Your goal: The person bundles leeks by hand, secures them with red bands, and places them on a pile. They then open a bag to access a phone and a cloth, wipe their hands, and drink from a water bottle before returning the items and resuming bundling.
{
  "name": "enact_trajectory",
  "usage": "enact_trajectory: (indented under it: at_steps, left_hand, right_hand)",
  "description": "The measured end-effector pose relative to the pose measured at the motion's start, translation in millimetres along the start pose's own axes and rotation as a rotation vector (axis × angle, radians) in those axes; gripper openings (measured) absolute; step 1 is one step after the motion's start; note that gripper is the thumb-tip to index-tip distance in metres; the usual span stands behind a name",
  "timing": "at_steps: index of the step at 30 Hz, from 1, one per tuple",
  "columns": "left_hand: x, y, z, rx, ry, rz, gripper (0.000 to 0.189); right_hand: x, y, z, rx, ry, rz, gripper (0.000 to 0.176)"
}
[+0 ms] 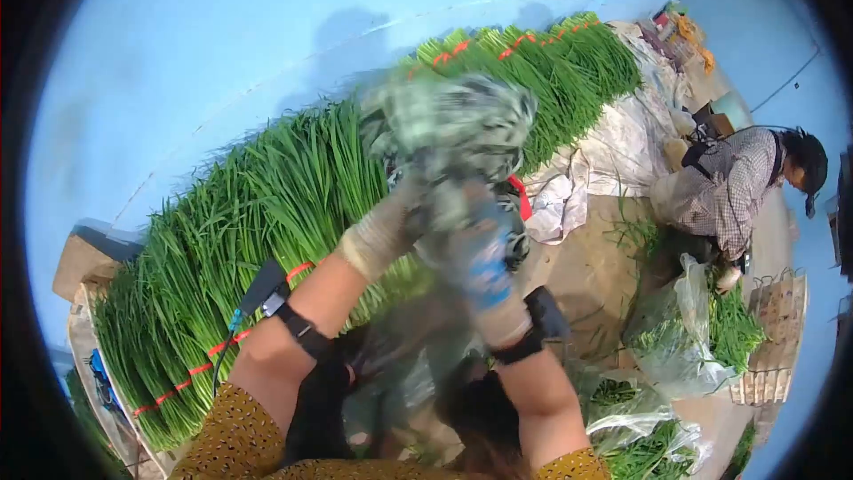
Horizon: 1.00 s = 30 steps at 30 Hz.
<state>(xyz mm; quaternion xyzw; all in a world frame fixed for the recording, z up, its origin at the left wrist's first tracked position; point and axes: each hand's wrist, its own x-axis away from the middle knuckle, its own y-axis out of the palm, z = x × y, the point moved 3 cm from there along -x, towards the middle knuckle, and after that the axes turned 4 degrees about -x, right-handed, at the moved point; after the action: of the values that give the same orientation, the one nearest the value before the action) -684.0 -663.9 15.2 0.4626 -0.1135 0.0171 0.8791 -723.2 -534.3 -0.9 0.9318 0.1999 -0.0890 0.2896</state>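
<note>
Left hand [384, 233], beige knit glove; right hand [480, 260], blue-patched glove: both against blurred mottled cloth [462, 120]; finger closure cannot be told. Banded green stalks [258, 204] behind.

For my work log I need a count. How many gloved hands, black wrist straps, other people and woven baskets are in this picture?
Gloved hands: 2 (left hand, right hand)
Black wrist straps: 2
Other person: 1
Woven basket: 1
Total: 6
</note>
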Motion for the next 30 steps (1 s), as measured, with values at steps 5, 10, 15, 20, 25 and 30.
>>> enact_trajectory:
  at_steps: [5, 10, 15, 20, 25, 30]
  left_hand:
    - [133.7, 75.7, 61.4, -0.104, 0.393, 0.088, 0.061]
    - [210.4, 80.6, 137.7, -0.285, 0.686, 0.117, 0.051]
    - [273.4, -5.0, 227.6, -0.300, 0.705, 0.077, 0.048]
    - [212.8, -143.4, 251.6, -1.422, 0.427, 0.828, 0.032]
    - [161.2, -127.5, 145.8, -2.027, -0.336, 1.075, 0.051]
    - [144.5, -78.7, 127.0, -1.959, -0.343, 1.135, 0.107]
  right_hand:
    - [74.6, 139.8, -104.4, 0.494, -0.293, -0.356, 0.054]
    - [105.5, 183.6, -121.5, 0.936, -0.396, -0.657, 0.061]
    - [117.2, 86.4, -93.4, 0.773, -0.184, -0.548, 0.045]
    - [88.5, -77.8, -33.6, 0.427, 0.358, 0.036, 0.028]
    - [14.2, -111.0, -42.6, 1.058, -0.137, -0.071, 0.033]
    - [-19.9, -78.7, -22.9, 1.777, -0.297, -0.354, 0.049]
